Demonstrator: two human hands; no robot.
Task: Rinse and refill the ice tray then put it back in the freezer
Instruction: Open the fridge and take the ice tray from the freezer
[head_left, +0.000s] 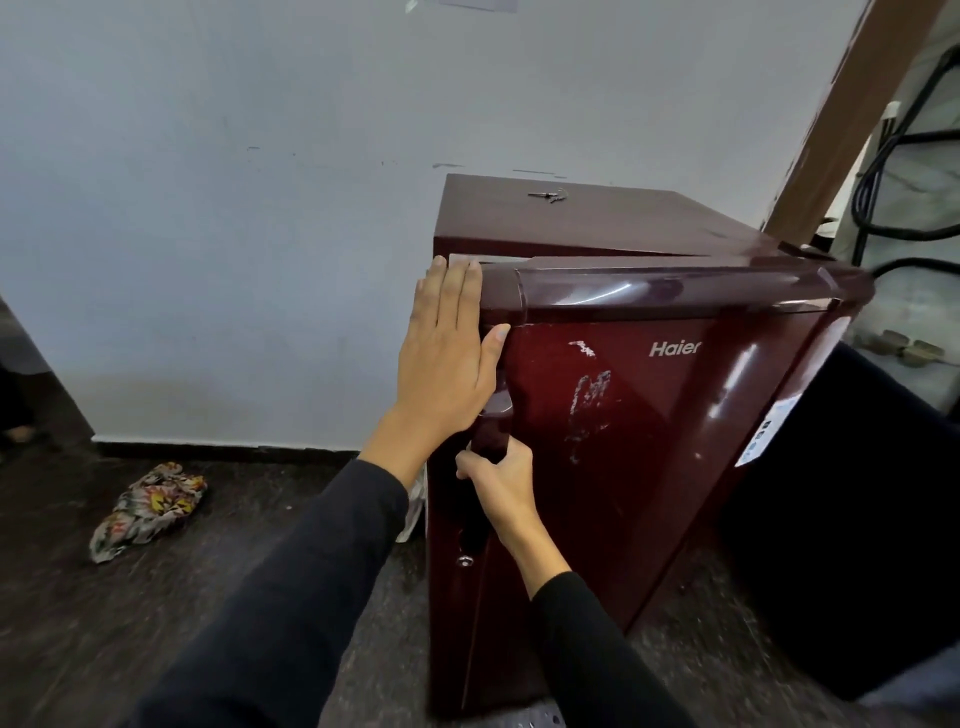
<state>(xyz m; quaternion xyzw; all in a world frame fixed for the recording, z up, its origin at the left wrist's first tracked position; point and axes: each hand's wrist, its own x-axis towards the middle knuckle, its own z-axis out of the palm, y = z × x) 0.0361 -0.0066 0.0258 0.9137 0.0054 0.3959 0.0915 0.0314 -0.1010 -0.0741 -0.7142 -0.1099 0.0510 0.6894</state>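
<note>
The small maroon glossy Haier fridge (649, 415) stands on the dark floor against the pale wall, its door slightly ajar. The left hand (447, 353) presses flat, fingers straight together, on the door's upper corner. The right hand (501, 480) curls around the dark door handle (493, 415).

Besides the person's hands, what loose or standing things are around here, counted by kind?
Small dark-red Haier fridge, its door gripped by the right hand, the left hand flat on its edge: 1
Bunch of metal keys on the fridge top: 1
Crumpled flowered cloth on the floor: 1
Total: 3
</note>
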